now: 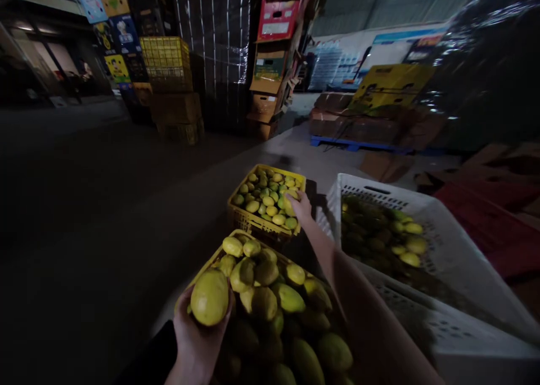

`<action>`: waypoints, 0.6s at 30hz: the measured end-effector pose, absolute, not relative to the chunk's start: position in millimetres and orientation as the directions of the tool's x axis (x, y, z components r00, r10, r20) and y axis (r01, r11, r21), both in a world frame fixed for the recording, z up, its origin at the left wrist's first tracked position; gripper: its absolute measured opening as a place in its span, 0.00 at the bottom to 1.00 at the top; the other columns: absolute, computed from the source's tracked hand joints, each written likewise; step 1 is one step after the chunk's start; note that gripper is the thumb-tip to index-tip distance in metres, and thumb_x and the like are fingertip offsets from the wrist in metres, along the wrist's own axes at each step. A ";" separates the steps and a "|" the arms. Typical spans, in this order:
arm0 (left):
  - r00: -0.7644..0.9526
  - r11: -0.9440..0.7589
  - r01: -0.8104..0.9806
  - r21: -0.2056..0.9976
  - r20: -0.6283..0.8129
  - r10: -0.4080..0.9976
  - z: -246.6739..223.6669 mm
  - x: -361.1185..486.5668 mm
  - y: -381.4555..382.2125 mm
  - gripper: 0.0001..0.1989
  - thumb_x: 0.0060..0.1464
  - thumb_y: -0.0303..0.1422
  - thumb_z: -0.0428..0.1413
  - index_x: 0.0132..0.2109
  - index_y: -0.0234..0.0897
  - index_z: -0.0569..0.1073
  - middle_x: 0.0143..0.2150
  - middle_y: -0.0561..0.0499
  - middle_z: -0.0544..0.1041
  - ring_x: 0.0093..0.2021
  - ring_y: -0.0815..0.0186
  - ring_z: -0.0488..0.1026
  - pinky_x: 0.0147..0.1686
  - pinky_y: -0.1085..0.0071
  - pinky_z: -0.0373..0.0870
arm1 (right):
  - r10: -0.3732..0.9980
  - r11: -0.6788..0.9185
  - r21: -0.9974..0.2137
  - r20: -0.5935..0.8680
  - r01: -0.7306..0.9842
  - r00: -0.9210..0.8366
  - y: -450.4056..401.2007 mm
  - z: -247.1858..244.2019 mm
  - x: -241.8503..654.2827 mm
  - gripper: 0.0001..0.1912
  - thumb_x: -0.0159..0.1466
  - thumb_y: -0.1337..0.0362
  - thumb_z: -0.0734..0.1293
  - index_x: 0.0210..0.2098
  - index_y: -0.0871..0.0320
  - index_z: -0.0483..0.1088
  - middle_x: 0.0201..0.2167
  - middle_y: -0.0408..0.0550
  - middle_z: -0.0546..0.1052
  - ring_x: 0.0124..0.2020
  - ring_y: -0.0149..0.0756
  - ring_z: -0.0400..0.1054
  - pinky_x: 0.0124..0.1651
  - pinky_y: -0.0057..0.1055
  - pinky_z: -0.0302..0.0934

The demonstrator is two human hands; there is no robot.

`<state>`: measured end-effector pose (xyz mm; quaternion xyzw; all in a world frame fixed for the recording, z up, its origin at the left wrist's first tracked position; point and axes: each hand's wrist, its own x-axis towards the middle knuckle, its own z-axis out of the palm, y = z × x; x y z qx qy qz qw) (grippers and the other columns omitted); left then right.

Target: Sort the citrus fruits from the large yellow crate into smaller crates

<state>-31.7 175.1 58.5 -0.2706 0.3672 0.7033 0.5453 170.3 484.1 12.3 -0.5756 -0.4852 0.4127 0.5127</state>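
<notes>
In my left hand [198, 340] is a large yellow lemon [210, 297], cupped in the fingers above the left edge of the near crate. That near yellow crate [206, 265] is heaped with yellow and greenish lemons [290, 298]. My right arm stretches forward, and my right hand [300, 206] grips another lemon [289, 203] over the right side of the far yellow crate [248, 222]. Many smaller yellow and green lemons [270, 200] fill that far crate. The fingertips of my right hand are partly hidden by the fruit.
A white crate [459, 250] with lemons in its shadowed bottom stands at my right. Behind are a blue pallet [354, 144] with boxes, a stack of cartons [265, 73] and yellow crates [166, 59]. A red box [489, 222] lies beyond the white crate.
</notes>
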 end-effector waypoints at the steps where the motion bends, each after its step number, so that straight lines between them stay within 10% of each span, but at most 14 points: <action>1: -0.260 -0.135 -0.965 0.223 -0.782 0.566 56.1 -32.8 178.1 0.27 0.55 0.29 0.53 0.62 0.42 0.72 0.40 0.43 0.84 0.39 0.51 0.84 0.39 0.56 0.81 | 0.987 -0.010 -0.971 0.028 0.239 0.155 494.8 3.3 169.0 0.25 0.62 0.64 0.67 0.59 0.58 0.70 0.65 0.59 0.71 0.69 0.53 0.61 0.67 0.48 0.59; 8: -0.231 -0.096 -0.971 0.217 -0.777 0.586 46.4 -34.7 187.3 0.28 0.56 0.31 0.52 0.64 0.40 0.71 0.41 0.41 0.84 0.40 0.48 0.84 0.45 0.49 0.80 | 0.993 -0.073 -0.659 -0.114 0.749 -0.004 505.4 -62.4 161.9 0.37 0.65 0.63 0.59 0.73 0.57 0.55 0.79 0.56 0.42 0.78 0.65 0.33 0.72 0.70 0.28; 18: -0.096 -0.004 -0.992 0.127 -0.727 0.679 58.7 -24.5 178.8 0.30 0.55 0.30 0.53 0.66 0.37 0.68 0.41 0.41 0.83 0.37 0.51 0.83 0.38 0.56 0.80 | 0.933 0.234 -0.441 -0.149 0.866 -0.328 375.9 -34.4 192.3 0.35 0.62 0.63 0.64 0.69 0.60 0.64 0.76 0.60 0.54 0.72 0.56 0.56 0.70 0.48 0.56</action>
